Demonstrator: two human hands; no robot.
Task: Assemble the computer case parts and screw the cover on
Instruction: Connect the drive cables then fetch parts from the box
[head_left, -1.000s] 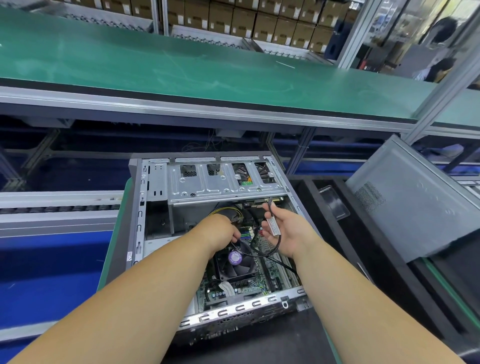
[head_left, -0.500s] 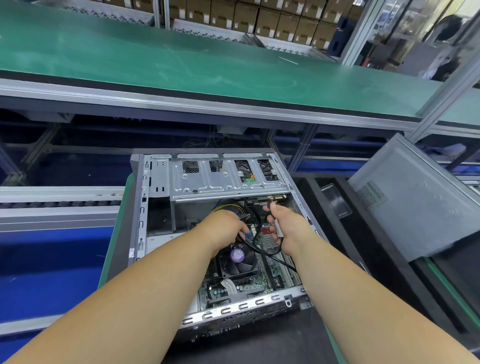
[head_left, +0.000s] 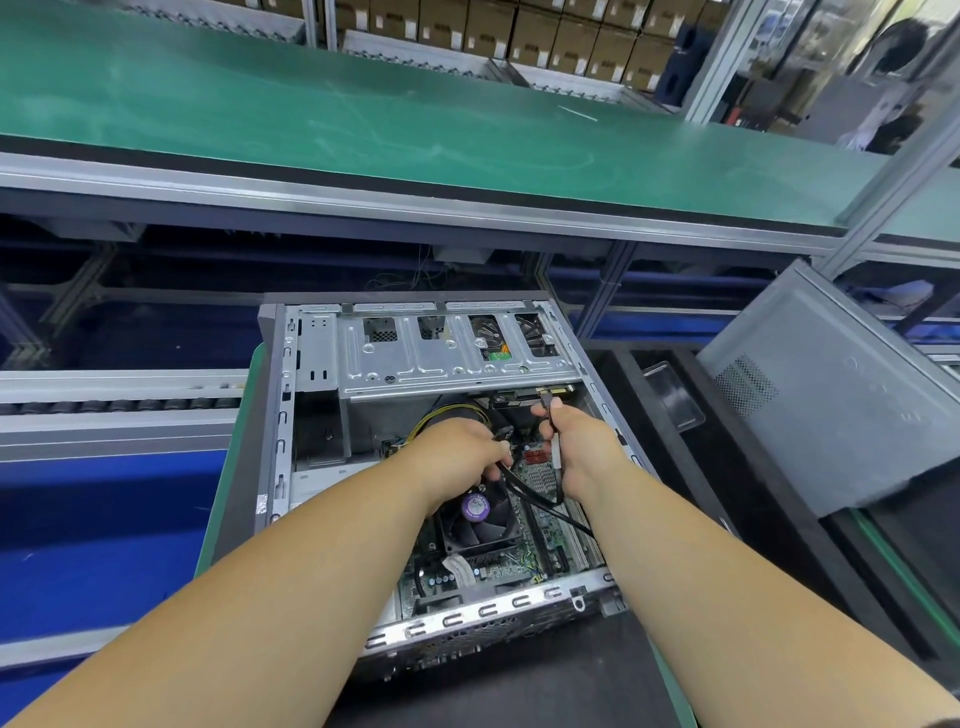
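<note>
The open computer case (head_left: 431, 441) was laid on the near mat, its cover (head_left: 831, 400) still propped off to the right. Since a second before, the black cable (head_left: 535, 499), pinched in the right hand (head_left: 576, 447), had been carried farther in toward the drive cage (head_left: 457, 353), while the left hand (head_left: 457, 452) was curled round its lower run, so cabling was judged unfinished

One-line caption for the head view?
Both hands, left and right, grip a black cable inside the open computer case.
</note>
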